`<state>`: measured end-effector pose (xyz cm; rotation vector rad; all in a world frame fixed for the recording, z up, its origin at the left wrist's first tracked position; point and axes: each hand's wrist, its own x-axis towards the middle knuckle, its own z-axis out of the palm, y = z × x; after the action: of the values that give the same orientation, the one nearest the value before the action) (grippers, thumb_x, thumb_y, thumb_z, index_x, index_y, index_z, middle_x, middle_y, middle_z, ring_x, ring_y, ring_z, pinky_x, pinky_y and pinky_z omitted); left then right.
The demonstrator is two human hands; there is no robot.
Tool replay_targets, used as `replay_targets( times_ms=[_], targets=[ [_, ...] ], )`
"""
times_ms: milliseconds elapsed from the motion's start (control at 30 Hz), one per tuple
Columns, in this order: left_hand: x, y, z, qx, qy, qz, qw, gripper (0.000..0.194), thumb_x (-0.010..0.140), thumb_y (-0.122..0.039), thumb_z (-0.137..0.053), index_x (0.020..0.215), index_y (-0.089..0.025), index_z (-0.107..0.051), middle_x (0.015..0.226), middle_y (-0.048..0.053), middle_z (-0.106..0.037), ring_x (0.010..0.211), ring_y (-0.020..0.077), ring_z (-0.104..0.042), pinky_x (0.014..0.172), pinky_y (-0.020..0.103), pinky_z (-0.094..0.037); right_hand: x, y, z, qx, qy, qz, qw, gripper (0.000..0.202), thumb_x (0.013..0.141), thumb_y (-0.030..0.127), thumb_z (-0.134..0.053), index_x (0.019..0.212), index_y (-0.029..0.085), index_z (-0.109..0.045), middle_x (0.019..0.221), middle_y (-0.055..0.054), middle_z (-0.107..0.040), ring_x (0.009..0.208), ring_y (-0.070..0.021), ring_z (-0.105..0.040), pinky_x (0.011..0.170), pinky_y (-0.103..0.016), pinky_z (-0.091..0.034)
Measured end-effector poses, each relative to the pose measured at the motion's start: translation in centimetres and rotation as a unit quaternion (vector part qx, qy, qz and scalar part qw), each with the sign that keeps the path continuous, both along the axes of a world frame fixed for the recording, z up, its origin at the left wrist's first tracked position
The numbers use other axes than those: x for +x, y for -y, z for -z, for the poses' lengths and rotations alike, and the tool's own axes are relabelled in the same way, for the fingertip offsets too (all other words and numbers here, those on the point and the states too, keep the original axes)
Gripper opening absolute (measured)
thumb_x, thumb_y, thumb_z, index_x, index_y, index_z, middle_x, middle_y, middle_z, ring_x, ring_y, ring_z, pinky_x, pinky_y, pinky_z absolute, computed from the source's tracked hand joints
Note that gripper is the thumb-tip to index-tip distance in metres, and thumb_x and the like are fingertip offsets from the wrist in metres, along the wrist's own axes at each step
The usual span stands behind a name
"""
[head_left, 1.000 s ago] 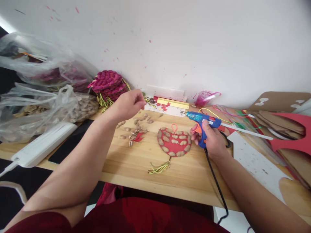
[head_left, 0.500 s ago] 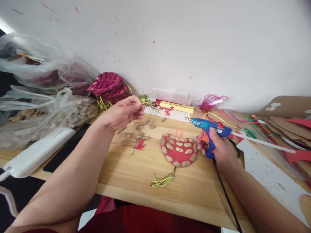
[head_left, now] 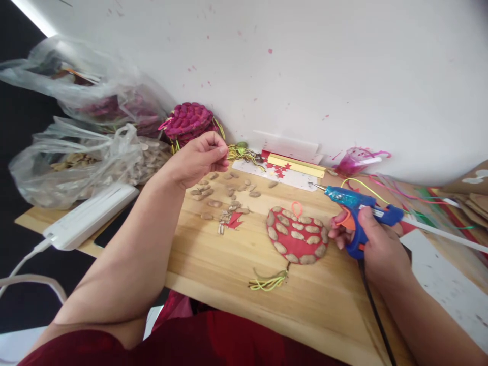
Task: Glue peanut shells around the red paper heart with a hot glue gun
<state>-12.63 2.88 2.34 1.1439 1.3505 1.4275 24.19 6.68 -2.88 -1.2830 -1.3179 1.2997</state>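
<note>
Nearest of all, a yellow-green tassel (head_left: pixel 272 282) trails off the near side of the red piece (head_left: pixel 285 240), which lies flat on the counter (head_left: pixel 229 264), and here's the relation that counts: it sits immediately left of the right grip (head_left: pixel 381 246), long axis running side to side, so the right hand is clearly the nearer. That grip is wrapped around a blue glue gun (head_left: pixel 351 198), nozzle out beyond the piece's far edge. And what a look: half-round, peanuts around its border and in rows inside, a bare red patch low in the middle, an orange loop (head_left: pixel 293 208) at the far edge. Left of it, red scraps (head_left: pixel 233 220); farther left and beyond, loose peanuts (head_left: pixel 214 204). Above those, the left grip (head_left: pixel 202 157) is closed, fingertips together; can't tell whether anything tiny is pinched there. Farthest, beyond the piece, red stars (head_left: pixel 280 173)!
</note>
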Motion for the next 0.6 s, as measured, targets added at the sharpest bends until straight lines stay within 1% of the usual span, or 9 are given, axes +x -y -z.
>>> replay_targets(
  times_ms=[100,200,267,333,400,500,533,567,600],
  targets=[
    [0.1,0.1,-0.3,-0.01,-0.029,-0.02,0.999,0.021,0.087,-0.013,-0.071,0.081,-0.019,-0.052,0.071,-0.003,-0.06,0.065,0.0084,-0.062,0.064,0.021,-0.055,0.3,-0.1,0.2,-0.002,0.013,0.004,1.0,0.048,0.074,0.073,-0.079,0.068,0.026,-0.071,0.07,-0.012,-0.069,0.064,-0.0285,-0.071,0.049,-0.038,-0.055],
    [0.2,0.1,-0.4,-0.013,-0.066,-0.028,0.997,0.019,0.089,-0.012,-0.066,0.081,-0.02,-0.05,0.067,-0.005,-0.057,0.062,0.0084,-0.059,0.064,0.022,-0.054,0.3,-0.2,0.3,-0.016,-0.003,-0.001,1.0,0.046,0.072,0.074,-0.08,0.066,0.028,-0.072,0.08,-0.013,-0.073,0.074,-0.0318,-0.074,0.055,-0.042,-0.059],
    [0.2,0.1,-0.4,-0.021,-0.112,-0.04,0.993,0.017,0.091,-0.012,-0.061,0.08,-0.021,-0.05,0.063,-0.005,-0.055,0.06,0.0093,-0.057,0.063,0.023,-0.053,0.4,-0.2,0.4,-0.02,-0.019,-0.004,1.0,0.044,0.073,0.072,-0.08,0.067,0.03,-0.074,0.086,-0.013,-0.075,0.078,-0.0328,-0.075,0.059,-0.044,-0.061],
    [0.2,0.0,-0.4,-0.042,-0.191,-0.054,0.979,0.015,0.091,-0.013,-0.058,0.08,-0.021,-0.051,0.061,-0.004,-0.056,0.059,0.0113,-0.058,0.062,0.024,-0.05,0.4,-0.2,0.6,-0.017,-0.031,-0.007,0.999,0.042,0.075,0.07,-0.08,0.069,0.029,-0.075,0.089,-0.013,-0.075,0.08,-0.0332,-0.075,0.062,-0.045,-0.063],
    [0.0,-0.2,-0.2,-0.072,-0.307,-0.067,0.947,0.013,0.089,-0.016,-0.06,0.079,-0.021,-0.054,0.061,-0.003,-0.059,0.06,0.0138,-0.059,0.062,0.026,-0.047,0.4,-0.3,0.8,-0.013,-0.042,-0.008,0.999,0.042,0.074,0.07,-0.08,0.07,0.028,-0.076,0.09,-0.014,-0.076,0.079,-0.0338,-0.076,0.064,-0.046,-0.064],
    [-0.5,-0.4,0.2,-0.107,-0.483,-0.104,0.863,0.007,0.084,-0.017,-0.065,0.079,-0.021,-0.065,0.07,0.001,-0.068,0.069,0.0185,-0.063,0.068,0.03,-0.047,0.3,-0.3,1.0,-0.012,-0.056,-0.01,0.998,0.044,0.071,0.07,-0.082,0.071,0.026,-0.076,0.088,-0.014,-0.076,0.078,-0.0347,-0.076,0.065,-0.047,-0.065],
    [-0.7,-0.5,0.4,-0.116,-0.522,-0.118,0.837,0.007,0.083,-0.016,-0.064,0.081,-0.021,-0.069,0.075,0.003,-0.072,0.074,0.0202,-0.065,0.071,0.031,-0.047,0.2,-0.2,1.0,-0.011,-0.058,-0.011,0.998,0.044,0.071,0.07,-0.082,0.072,0.026,-0.076,0.086,-0.013,-0.076,0.077,-0.0346,-0.076,0.065,-0.047,-0.066],
    [-0.9,-0.5,0.5,-0.125,-0.549,-0.13,0.816,0.013,0.083,-0.014,-0.062,0.086,-0.021,-0.073,0.081,0.004,-0.075,0.079,0.0219,-0.067,0.073,0.032,-0.048,0.1,-0.2,0.9,-0.009,-0.057,-0.012,0.998,0.045,0.072,0.07,-0.081,0.072,0.026,-0.076,0.085,-0.012,-0.075,0.077,-0.0343,-0.076,0.065,-0.046,-0.066],
    [-1.1,-0.6,0.7,-0.133,-0.565,-0.138,0.802,0.019,0.084,-0.014,-0.061,0.091,-0.021,-0.076,0.087,0.006,-0.077,0.083,0.0233,-0.069,0.075,0.033,-0.048,0.0,-0.1,0.8,-0.003,-0.053,-0.012,0.999,0.045,0.072,0.071,-0.081,0.072,0.026,-0.076,0.083,-0.012,-0.075,0.076,-0.0339,-0.076,0.065,-0.046,-0.067]
  ],
)
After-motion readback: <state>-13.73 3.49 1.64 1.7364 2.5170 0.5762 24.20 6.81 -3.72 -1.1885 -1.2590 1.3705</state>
